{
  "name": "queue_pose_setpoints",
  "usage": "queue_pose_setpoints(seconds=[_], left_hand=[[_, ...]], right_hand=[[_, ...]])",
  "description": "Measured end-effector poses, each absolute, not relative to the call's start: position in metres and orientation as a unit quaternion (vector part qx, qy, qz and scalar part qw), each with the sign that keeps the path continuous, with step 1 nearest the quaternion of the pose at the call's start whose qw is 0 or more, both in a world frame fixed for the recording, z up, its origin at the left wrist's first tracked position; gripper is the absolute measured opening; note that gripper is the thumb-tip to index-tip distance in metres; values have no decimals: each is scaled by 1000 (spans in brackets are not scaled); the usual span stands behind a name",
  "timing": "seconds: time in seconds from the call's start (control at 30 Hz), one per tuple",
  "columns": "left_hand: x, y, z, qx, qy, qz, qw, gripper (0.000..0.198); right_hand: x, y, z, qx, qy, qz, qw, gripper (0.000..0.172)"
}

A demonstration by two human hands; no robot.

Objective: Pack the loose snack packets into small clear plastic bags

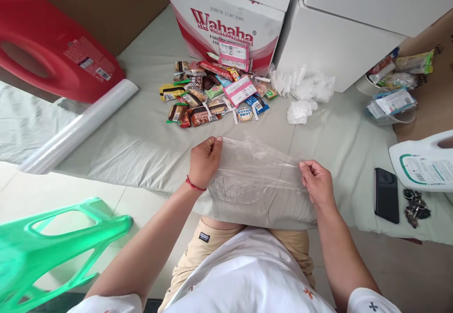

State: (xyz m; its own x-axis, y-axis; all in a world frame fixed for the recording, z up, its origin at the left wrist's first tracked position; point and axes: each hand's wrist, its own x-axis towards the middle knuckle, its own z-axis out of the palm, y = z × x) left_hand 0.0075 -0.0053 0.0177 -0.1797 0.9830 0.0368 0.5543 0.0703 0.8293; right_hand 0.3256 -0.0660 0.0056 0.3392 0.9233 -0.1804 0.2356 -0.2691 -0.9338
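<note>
A sheet of clear plastic film [255, 169] is stretched between my hands over the near edge of the cloth-covered surface. My left hand [205, 159], with a red cord on the wrist, pinches the film's left end between thumb and finger. At the other end my right hand [317, 181] grips the film the same way. Whether it is a bag or a single sheet I cannot tell. Just beyond lies a pile of wrapped snacks [212, 91], and crumpled clear plastic [302, 107] sits to its right.
A Wahaha carton [226, 25] and a white box [318, 44] stand behind. At left are a roll of clear film [81, 126], a red jug [53, 44] and a green stool [63, 242]. At right lie a phone [387, 195], keys [416, 207] and a white jug [424, 162].
</note>
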Motion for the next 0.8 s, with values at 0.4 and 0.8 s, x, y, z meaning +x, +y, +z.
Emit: queue_pose_setpoints(seconds=[0.4,0.8], left_hand=[[19,-10,16,571,667,366,308,46],[-7,-6,-1,507,686,396,341,50]], right_hand=[[306,-23,38,-539,-788,147,260,72],[307,34,-2,-671,-567,293,377,26]])
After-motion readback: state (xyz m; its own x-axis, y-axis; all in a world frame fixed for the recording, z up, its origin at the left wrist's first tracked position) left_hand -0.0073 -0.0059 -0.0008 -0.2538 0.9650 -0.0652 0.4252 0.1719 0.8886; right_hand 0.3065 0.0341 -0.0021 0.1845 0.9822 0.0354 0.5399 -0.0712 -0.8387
